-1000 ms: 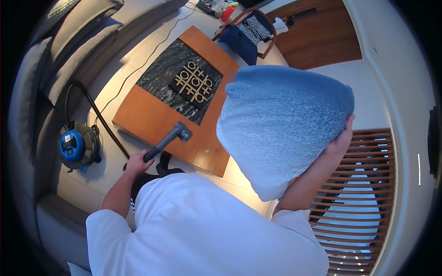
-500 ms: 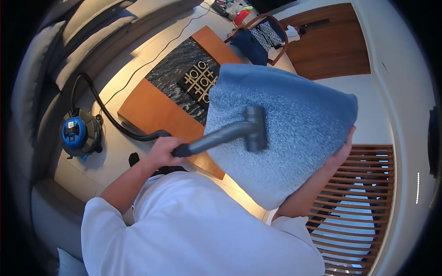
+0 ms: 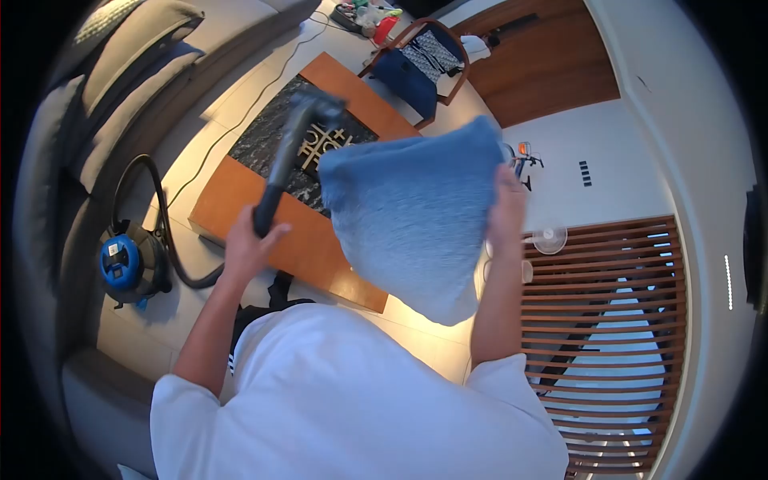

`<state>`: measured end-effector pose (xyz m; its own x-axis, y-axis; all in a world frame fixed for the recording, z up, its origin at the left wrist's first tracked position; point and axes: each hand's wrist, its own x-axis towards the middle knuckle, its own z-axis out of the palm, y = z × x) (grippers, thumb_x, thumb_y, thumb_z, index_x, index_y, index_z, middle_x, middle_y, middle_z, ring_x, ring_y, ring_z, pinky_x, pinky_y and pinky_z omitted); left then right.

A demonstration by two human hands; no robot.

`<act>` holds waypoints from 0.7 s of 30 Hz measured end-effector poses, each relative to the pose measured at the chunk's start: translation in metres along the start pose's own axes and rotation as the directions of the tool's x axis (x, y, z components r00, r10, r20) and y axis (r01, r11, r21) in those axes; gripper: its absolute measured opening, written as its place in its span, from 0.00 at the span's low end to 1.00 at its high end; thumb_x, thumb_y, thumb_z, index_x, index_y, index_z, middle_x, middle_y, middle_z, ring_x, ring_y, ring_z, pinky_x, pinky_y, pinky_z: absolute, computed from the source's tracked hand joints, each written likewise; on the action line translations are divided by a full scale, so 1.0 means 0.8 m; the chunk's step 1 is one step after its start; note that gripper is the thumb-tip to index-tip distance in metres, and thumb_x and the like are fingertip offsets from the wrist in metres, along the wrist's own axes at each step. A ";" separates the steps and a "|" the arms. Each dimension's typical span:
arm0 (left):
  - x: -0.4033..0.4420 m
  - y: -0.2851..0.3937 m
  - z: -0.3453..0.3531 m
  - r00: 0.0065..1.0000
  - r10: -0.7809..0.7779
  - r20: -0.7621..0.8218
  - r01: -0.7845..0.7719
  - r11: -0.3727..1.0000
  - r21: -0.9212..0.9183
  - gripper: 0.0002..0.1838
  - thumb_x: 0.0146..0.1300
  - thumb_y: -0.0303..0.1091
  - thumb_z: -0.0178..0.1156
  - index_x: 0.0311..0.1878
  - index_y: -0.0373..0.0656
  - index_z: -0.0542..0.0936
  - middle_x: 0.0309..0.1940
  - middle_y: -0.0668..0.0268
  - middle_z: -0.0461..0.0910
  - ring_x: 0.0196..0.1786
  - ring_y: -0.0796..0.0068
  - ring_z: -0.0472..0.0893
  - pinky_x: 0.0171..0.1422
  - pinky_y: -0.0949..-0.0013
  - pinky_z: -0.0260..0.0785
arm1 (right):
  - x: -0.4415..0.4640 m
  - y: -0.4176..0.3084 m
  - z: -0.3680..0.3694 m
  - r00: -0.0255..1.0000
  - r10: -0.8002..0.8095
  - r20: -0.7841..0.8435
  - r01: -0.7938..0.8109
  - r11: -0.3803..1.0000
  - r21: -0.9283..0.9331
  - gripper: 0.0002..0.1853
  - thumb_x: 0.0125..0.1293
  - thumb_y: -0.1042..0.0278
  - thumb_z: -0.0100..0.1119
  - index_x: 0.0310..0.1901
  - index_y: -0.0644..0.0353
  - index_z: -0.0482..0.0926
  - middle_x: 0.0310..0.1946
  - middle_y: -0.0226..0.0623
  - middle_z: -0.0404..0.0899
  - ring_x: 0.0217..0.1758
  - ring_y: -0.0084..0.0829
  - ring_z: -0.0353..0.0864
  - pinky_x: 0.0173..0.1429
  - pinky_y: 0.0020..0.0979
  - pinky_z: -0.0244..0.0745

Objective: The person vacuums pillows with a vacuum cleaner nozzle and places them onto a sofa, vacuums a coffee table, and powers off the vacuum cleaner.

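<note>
My left hand [image 3: 250,242] is wrapped round the grey vacuum nozzle [image 3: 282,160], whose blurred head points up over the dark inlay of the wooden table [image 3: 240,192]. The nozzle is apart from the cushion. On the right, my right hand [image 3: 506,210] grips the edge of a blue and white cushion [image 3: 412,220]; motion blurs it, and some fingers are hidden behind the fabric. A black hose runs from near my left side to the blue and black vacuum cleaner [image 3: 124,260] on the floor.
A grey sofa [image 3: 120,96] lines the left side. A gold tic-tac-toe ornament [image 3: 320,148] lies on the table, partly covered by the nozzle. Behind stands a chair [image 3: 412,80] with a blue cloth. Wooden slats [image 3: 600,320] and a small white fan [image 3: 550,238] are at the right.
The nozzle, over the cushion half a second ago, has swung up and left off it. My right hand has moved left with the cushion, which now looks narrower and turned.
</note>
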<state>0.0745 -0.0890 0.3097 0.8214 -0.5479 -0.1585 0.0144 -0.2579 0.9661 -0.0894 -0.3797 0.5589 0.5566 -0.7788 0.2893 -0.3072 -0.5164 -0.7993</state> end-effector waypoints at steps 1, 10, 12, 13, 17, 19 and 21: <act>0.002 0.030 0.000 0.999 0.054 0.006 -0.054 0.998 0.041 0.35 0.53 0.52 0.78 0.55 0.39 0.76 0.37 0.56 0.83 0.40 0.57 0.83 0.46 0.59 0.74 | -0.016 0.002 0.035 0.997 -0.052 0.054 0.058 0.990 -0.130 0.17 0.76 0.55 0.58 0.45 0.64 0.85 0.37 0.27 0.81 0.44 0.19 0.75 0.53 0.26 0.71; -0.001 0.089 0.030 0.974 0.219 0.063 -0.209 0.969 -0.131 0.33 0.51 0.45 0.80 0.55 0.37 0.77 0.39 0.55 0.83 0.41 0.64 0.83 0.50 0.61 0.74 | -0.091 0.013 0.173 0.854 -0.054 0.517 0.044 0.998 0.033 0.20 0.74 0.50 0.60 0.40 0.63 0.82 0.28 0.27 0.78 0.34 0.19 0.73 0.40 0.28 0.70; -0.003 0.119 0.009 0.999 0.051 0.014 -0.050 0.993 -0.110 0.26 0.55 0.40 0.77 0.51 0.36 0.78 0.35 0.58 0.83 0.38 0.71 0.81 0.48 0.65 0.73 | -0.100 0.039 0.168 0.846 -0.057 0.530 -0.060 0.978 0.200 0.21 0.73 0.52 0.62 0.54 0.63 0.79 0.39 0.35 0.81 0.43 0.24 0.78 0.49 0.31 0.75; 0.002 0.115 0.008 0.999 0.050 0.014 -0.048 0.993 -0.103 0.26 0.55 0.40 0.77 0.51 0.36 0.78 0.35 0.58 0.83 0.38 0.71 0.81 0.48 0.65 0.73 | -0.106 0.055 0.163 0.847 -0.056 0.529 -0.064 0.977 0.205 0.21 0.73 0.52 0.62 0.54 0.63 0.79 0.39 0.35 0.81 0.43 0.24 0.78 0.49 0.31 0.75; 0.019 0.095 -0.023 0.991 0.119 -0.059 -0.122 0.992 -0.039 0.25 0.56 0.43 0.76 0.49 0.37 0.78 0.33 0.61 0.82 0.36 0.72 0.80 0.45 0.67 0.72 | -0.155 0.149 0.125 0.850 -0.140 0.509 0.164 0.987 -0.002 0.42 0.62 0.48 0.71 0.71 0.61 0.64 0.59 0.49 0.75 0.62 0.44 0.76 0.67 0.43 0.70; 0.017 0.113 -0.036 0.990 0.045 -0.137 -0.041 0.999 0.028 0.24 0.56 0.43 0.75 0.48 0.38 0.78 0.32 0.63 0.81 0.35 0.72 0.80 0.45 0.66 0.72 | -0.185 0.169 0.107 0.852 -0.121 0.509 0.281 0.927 -0.250 0.49 0.58 0.47 0.74 0.73 0.61 0.60 0.63 0.53 0.72 0.66 0.50 0.74 0.71 0.46 0.67; 0.028 0.113 -0.043 0.980 0.088 -0.178 -0.073 0.994 0.085 0.23 0.57 0.44 0.75 0.46 0.39 0.78 0.30 0.66 0.80 0.34 0.74 0.79 0.42 0.67 0.71 | -0.210 0.173 0.103 0.856 -0.101 0.506 0.220 0.959 -0.181 0.53 0.52 0.46 0.77 0.74 0.62 0.59 0.64 0.55 0.71 0.67 0.55 0.71 0.71 0.50 0.66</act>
<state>0.1137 -0.0969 0.4002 0.9078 -0.4179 -0.0345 -0.0945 -0.2840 0.9542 -0.1623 -0.2909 0.3563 0.8987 -0.4342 0.0620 -0.3112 -0.7309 -0.6074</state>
